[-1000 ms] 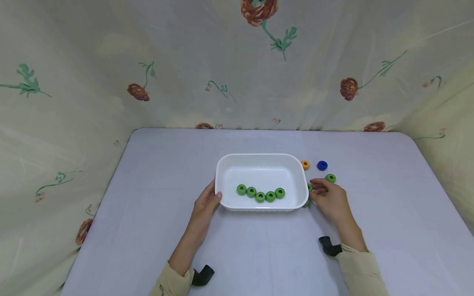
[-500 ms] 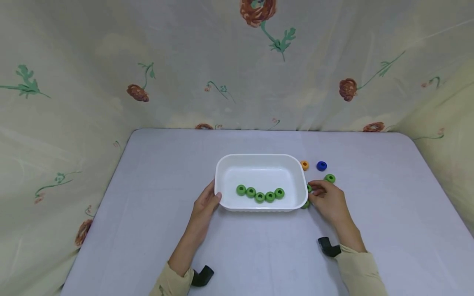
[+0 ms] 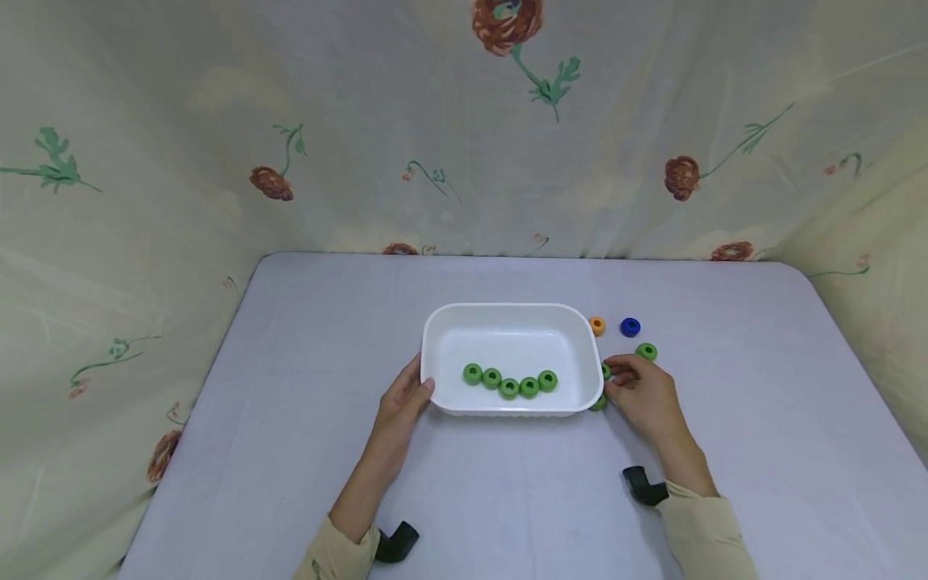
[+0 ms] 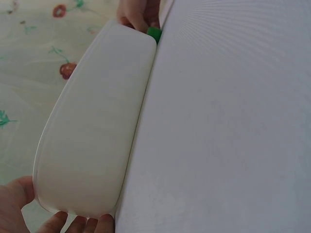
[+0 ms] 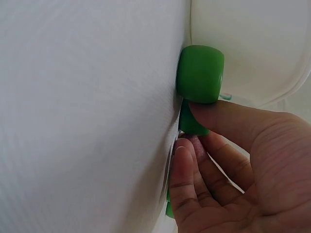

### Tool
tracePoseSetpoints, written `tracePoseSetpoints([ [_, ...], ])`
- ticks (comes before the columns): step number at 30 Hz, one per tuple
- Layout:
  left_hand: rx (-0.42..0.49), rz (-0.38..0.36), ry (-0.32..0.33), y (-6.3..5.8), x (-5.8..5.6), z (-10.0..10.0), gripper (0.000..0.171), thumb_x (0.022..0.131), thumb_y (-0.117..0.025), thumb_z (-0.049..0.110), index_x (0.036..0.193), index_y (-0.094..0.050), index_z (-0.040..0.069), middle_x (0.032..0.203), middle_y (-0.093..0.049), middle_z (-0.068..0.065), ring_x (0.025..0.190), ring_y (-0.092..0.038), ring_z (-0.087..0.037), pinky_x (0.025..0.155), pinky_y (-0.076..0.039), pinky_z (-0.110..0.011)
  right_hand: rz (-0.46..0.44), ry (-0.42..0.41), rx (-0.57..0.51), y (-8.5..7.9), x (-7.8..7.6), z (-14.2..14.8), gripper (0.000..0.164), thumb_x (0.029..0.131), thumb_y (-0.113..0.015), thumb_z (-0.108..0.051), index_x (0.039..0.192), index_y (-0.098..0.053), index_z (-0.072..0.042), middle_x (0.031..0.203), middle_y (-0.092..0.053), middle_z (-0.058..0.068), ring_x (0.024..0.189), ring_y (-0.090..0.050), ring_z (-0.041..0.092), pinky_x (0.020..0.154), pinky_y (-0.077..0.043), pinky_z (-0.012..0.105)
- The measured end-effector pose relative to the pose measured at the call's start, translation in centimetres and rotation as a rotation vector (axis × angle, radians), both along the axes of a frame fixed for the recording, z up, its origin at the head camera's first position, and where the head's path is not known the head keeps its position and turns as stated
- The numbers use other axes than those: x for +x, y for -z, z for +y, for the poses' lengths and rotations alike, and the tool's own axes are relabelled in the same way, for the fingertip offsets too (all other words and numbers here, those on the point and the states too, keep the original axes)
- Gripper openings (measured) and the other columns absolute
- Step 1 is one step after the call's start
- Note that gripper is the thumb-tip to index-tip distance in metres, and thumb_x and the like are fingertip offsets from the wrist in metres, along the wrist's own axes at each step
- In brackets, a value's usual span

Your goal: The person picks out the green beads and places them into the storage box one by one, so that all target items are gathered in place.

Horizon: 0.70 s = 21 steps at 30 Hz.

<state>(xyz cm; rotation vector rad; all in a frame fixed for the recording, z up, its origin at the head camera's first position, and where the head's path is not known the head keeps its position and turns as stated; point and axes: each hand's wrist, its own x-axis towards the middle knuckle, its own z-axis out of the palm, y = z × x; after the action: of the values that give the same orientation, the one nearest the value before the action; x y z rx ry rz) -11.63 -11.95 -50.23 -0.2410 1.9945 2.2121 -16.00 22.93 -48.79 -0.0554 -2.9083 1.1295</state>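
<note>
A white rectangular tray (image 3: pixel 500 342) stands on the table with several green beads (image 3: pixel 510 388) in a curved row along its near side. My left hand (image 3: pixel 399 407) grips the tray's left end, thumb at the rim and the other fingers against the outer wall. At the tray's right end, my right hand (image 3: pixel 647 399) pinches a green bead (image 5: pixel 192 124) between thumb and fingers; they partly hide it. Another green bead (image 5: pixel 200 74) sits nearer in the right wrist view, close by the tray wall, and appears in the head view as a green bead (image 3: pixel 598 403) partly hidden by the tray.
Beyond my right hand lie a green bead (image 3: pixel 647 351), a blue bead (image 3: pixel 630 327) and an orange bead (image 3: pixel 597 325) close to the tray's far right corner. A pale cloth covers the table (image 3: pixel 326 338). Flower-printed curtains (image 3: pixel 348 121) hang behind and at the sides.
</note>
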Motion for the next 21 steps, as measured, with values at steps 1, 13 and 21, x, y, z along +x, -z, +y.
tracePoseSetpoints([
  [1, -0.001, -0.001, -0.002, 0.03, -0.01, 0.00, 0.056, 0.103, -0.056, 0.024, 0.155, -0.038, 0.022, 0.165, -0.032, 0.001, 0.154, -0.030, -0.018, 0.126, -0.032, -0.037, 0.001, 0.001, 0.001, 0.01, -0.02, 0.00, 0.033, 0.087, -0.072, -0.004, 0.119, -0.067, 0.002, 0.107, -0.071, 0.022, 0.092, -0.068, 0.027, 0.067, -0.050, 0.010],
  [13, -0.002, -0.011, -0.003, 0.05, -0.07, 0.04, 0.056, 0.103, -0.056, 0.023, 0.155, -0.037, 0.022, 0.165, -0.031, 0.001, 0.155, -0.029, -0.019, 0.126, -0.032, -0.038, -0.004, 0.009, -0.003, 0.23, -0.20, 0.06, 0.033, 0.087, -0.074, -0.006, 0.118, -0.068, 0.001, 0.107, -0.071, 0.021, 0.091, -0.067, 0.025, 0.066, -0.049, 0.010],
  [21, 0.000, -0.007, -0.004, -0.02, -0.11, 0.07, 0.056, 0.103, -0.056, 0.022, 0.155, -0.038, 0.021, 0.165, -0.032, 0.000, 0.154, -0.030, -0.019, 0.125, -0.034, -0.036, 0.001, 0.015, -0.001, 0.20, -0.16, 0.04, 0.032, 0.087, -0.074, -0.005, 0.117, -0.068, 0.001, 0.107, -0.071, 0.021, 0.090, -0.066, 0.024, 0.066, -0.049, 0.010],
])
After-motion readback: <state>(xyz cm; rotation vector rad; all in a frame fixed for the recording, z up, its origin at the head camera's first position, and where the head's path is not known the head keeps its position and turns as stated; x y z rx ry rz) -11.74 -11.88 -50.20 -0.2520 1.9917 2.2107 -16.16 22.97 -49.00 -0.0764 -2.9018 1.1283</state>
